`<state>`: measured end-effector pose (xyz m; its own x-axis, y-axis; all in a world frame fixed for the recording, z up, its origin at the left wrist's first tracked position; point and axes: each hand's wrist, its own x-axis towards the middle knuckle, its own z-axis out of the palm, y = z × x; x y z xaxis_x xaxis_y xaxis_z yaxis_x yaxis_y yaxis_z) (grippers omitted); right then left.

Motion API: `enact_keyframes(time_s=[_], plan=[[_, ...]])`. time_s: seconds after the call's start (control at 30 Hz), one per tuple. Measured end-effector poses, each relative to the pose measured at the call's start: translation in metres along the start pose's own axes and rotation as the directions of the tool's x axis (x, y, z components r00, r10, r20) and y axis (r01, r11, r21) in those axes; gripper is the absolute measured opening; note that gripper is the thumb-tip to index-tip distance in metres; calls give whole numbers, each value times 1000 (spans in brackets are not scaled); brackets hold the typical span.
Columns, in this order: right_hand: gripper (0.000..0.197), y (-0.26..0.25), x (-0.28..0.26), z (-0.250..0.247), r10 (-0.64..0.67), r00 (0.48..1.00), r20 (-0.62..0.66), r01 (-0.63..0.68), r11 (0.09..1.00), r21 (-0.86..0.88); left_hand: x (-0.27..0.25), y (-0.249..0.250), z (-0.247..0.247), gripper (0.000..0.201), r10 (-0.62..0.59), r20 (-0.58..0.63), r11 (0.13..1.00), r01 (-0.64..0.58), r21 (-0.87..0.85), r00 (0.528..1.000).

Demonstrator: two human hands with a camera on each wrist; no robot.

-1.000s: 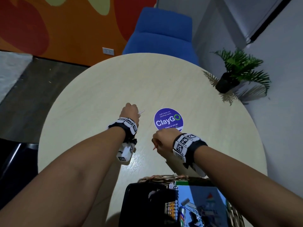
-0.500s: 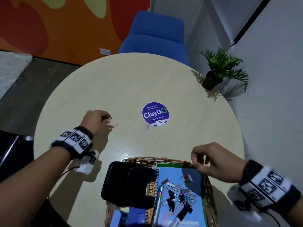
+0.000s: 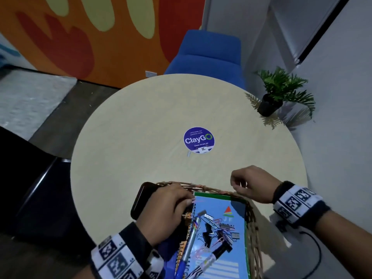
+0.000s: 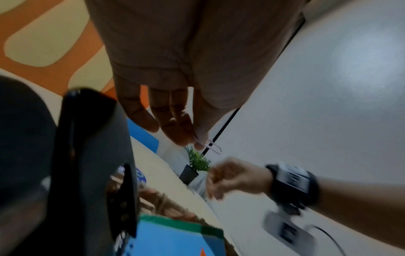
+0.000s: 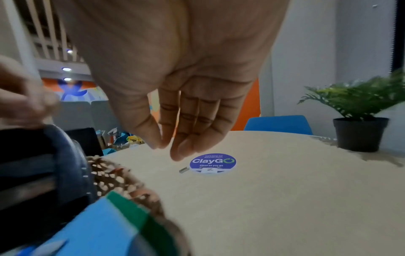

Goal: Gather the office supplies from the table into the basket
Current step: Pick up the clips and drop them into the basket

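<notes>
The wicker basket (image 3: 203,186) stands at the table's near edge and holds a blue notebook (image 3: 235,206), pens, binder clips (image 3: 207,230), paper clips and a black case (image 3: 141,200). My left hand (image 3: 190,200) hovers over the basket's far left part and pinches a pink paper clip (image 4: 211,146) between thumb and finger (image 4: 181,136). My right hand (image 3: 234,183) hangs just past the basket's far right rim, fingers (image 5: 186,145) loosely curled and empty. A small strip of staples (image 3: 188,154) lies on the table beside the purple sticker (image 3: 198,139).
A potted plant (image 3: 269,105) stands at the round table's (image 3: 130,127) far right edge against the wall. A blue chair (image 3: 207,55) is behind the table and a black chair (image 3: 30,188) at its left. A black cable (image 3: 316,252) trails from my right wrist.
My left hand has come from the table's left side to above the basket, still pinching the paper clip. My right hand, which held a red clip a second ago, stays by the basket's far right rim.
</notes>
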<state>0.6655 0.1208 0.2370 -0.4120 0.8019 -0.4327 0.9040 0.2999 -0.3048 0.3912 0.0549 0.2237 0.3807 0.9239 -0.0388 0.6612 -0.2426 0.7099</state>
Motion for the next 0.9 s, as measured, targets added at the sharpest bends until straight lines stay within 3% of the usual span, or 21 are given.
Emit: enact_keyframes(time_s=[0.07,0.2,0.27,0.4,0.57,0.7,0.8,0.9], plan=[[9,-2,32,-7,-7,1000,-26,4,996,-95,-13,6,18,28,-10,5,1000,10,-27,1000],[37,-9,109,-14,8,1000,13,-4,959,-283,-39,19,42,35,-11,169,1000,14,-14,985],[46,-18,141,-14,-40,996,81,67,931,-358,-53,15,40,38,-41,127,998,46,-32,991],[36,-34,183,-2,-123,978,167,178,909,-376,-86,0,3,40,-189,-15,981,188,-57,982],[22,-34,209,27,-225,974,30,222,915,-336,-142,-13,-34,14,-404,-228,915,389,-106,886],[22,-35,213,32,-208,978,-21,193,938,-288,-180,-28,-28,21,-578,-238,816,558,-152,781],[25,-33,208,33,-157,987,19,156,952,-263,-191,-39,-19,20,-616,-218,787,604,-126,757],[20,-25,199,33,-90,994,69,105,957,-271,-187,-47,-16,17,-588,-193,808,582,-90,786]])
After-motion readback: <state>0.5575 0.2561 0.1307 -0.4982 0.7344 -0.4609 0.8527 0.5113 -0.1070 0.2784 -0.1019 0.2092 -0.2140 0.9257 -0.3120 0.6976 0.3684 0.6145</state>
